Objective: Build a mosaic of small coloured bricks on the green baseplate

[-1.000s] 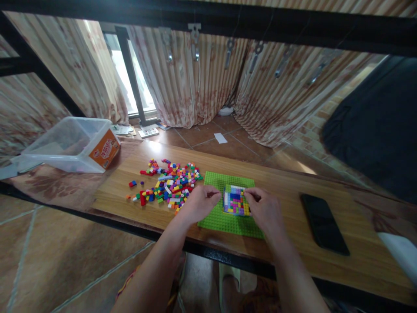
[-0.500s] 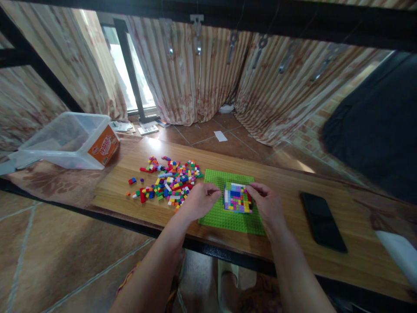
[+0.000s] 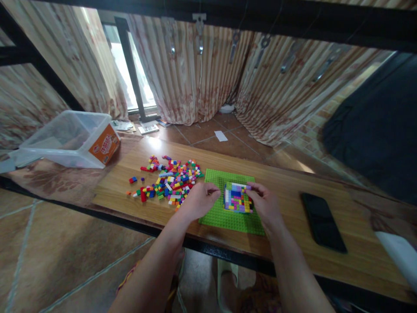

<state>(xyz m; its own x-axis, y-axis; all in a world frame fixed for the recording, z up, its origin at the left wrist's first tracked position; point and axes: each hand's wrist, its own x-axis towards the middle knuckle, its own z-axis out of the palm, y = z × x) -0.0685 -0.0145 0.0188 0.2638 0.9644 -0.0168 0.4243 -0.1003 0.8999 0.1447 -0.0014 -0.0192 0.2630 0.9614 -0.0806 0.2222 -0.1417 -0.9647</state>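
Note:
A green studded baseplate (image 3: pixel 215 219) lies on the wooden table and bears a low square build of multicoloured toy bricks (image 3: pixel 237 201). My right hand (image 3: pixel 265 204) is at the build's far right corner, thumb and fingers pinched on a small toy brick (image 3: pixel 248 188) that looks yellow and purple. My left hand (image 3: pixel 202 201) hovers over the baseplate's left side, just left of the build. Its fingertips are pressed together, and whatever may be between them is hidden. Beside it on the left spreads a loose pile of toy bricks (image 3: pixel 174 180).
A dark phone (image 3: pixel 323 221) lies on the wooden table (image 3: pixel 276 178) to the right. At the far left stands a clear plastic box (image 3: pixel 61 152) with an orange label. A white object (image 3: pixel 397 250) shows at the right edge. Curtains (image 3: pixel 202 78) hang beyond the table.
The right fingertips have shifted slightly at the build's far right corner, where a yellow and purple bit now shows. The left hand has stayed nearly still.

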